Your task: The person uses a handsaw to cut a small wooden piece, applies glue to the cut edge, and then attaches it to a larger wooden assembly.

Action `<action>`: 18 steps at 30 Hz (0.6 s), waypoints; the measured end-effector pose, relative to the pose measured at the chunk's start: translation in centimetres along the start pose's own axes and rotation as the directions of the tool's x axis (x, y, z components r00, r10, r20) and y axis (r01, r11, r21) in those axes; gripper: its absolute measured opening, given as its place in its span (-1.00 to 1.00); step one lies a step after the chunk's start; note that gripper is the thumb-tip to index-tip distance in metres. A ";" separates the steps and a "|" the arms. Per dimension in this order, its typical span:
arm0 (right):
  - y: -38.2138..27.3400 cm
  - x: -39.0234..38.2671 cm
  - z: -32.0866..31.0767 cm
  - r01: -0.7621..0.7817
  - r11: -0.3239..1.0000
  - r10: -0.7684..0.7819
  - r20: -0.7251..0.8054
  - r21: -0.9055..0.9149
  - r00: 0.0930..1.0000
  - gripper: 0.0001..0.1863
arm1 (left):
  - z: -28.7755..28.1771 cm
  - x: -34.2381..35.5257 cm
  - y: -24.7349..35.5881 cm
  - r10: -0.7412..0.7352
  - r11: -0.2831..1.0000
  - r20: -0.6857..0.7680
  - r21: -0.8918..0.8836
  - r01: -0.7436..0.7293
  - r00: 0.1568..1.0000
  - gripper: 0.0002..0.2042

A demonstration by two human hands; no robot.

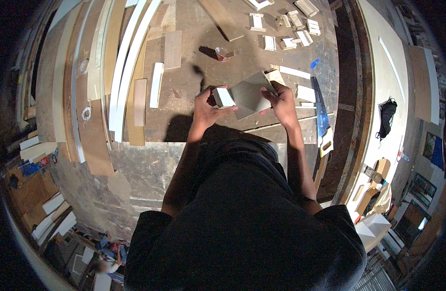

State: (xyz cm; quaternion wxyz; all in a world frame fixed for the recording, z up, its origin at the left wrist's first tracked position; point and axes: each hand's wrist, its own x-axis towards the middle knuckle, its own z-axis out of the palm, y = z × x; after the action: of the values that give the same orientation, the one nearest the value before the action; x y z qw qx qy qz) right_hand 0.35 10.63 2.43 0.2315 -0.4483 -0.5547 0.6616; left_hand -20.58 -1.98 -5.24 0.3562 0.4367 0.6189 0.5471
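Above the workbench [194,111], a flat grey-brown panel [247,97] is held tilted between both hands, lifted clear so its edges can be reached. At the panel's left edge, a small white-faced block [224,97] is pinched by the left hand [206,109]; the panel's right side is gripped by the right hand [283,104]. Beyond the panel, a small clear cup [222,53] is seen, contents unclear. Right of the panel, a handsaw [322,116] is laid flat.

Scuffed wooden workbench [194,92], long white mouldings [128,53], small wood offcuts [295,22] (far side), blue-handled handsaw [321,114], plastic cup [221,53]
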 end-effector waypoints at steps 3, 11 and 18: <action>0.2 0.0 -0.1 0.000 1.000 0.000 -0.016 -0.023 1.000 -0.71 | 0.2 0.0 0.4 -0.028 0.999 0.011 -0.024 0.028 1.000 -0.36; 0.6 0.4 -0.3 -0.067 0.998 0.067 -0.006 0.015 0.998 -0.71 | 0.3 -0.4 -0.2 -0.095 0.983 0.029 -0.157 0.099 0.995 -0.35; 2.5 1.3 -0.4 -0.106 0.994 0.106 0.027 0.018 0.994 -0.74 | 0.1 -0.7 -1.3 -0.153 0.976 0.070 -0.144 0.161 0.986 -0.33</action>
State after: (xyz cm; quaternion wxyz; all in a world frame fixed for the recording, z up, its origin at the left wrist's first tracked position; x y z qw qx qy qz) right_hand 0.55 11.18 -0.37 0.1932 -0.4663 -0.5266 0.6841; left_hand -20.48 -2.61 -6.54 0.4480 0.3744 0.5981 0.5491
